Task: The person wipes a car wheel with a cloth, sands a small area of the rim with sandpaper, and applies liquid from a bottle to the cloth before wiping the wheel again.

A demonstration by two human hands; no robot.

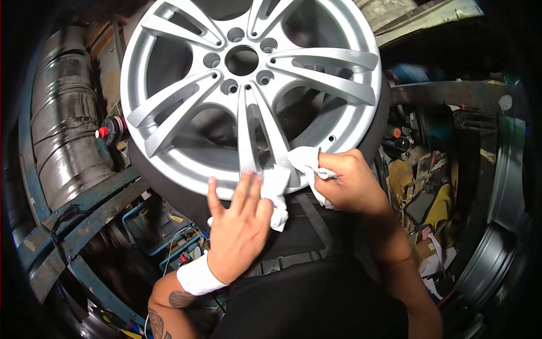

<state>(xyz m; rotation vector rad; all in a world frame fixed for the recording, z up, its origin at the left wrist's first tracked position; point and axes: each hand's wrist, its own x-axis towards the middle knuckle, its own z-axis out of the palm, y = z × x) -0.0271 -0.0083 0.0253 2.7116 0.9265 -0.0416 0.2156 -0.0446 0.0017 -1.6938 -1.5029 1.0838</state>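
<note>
A silver alloy wheel rim [243,93] with split spokes lies face up in front of me on a dark round support. My left hand [240,223], a white band on its wrist, holds a white cloth [275,198] under its palm and thumb. Its fingers reach forward onto the rim's near edge, the outer ones spread. My right hand [350,181] is closed around another white cloth [306,160], pressing its bunched end against the rim beside the lower spoke. Whether the two cloths join is hidden.
Metal cylinders [70,124] stand at the left behind a blue frame [90,195]. A bottle with a red cap [113,130] sits by the rim. Blue baskets [149,223] hold small items below. Cluttered parts and another wheel rim [488,265] are at the right.
</note>
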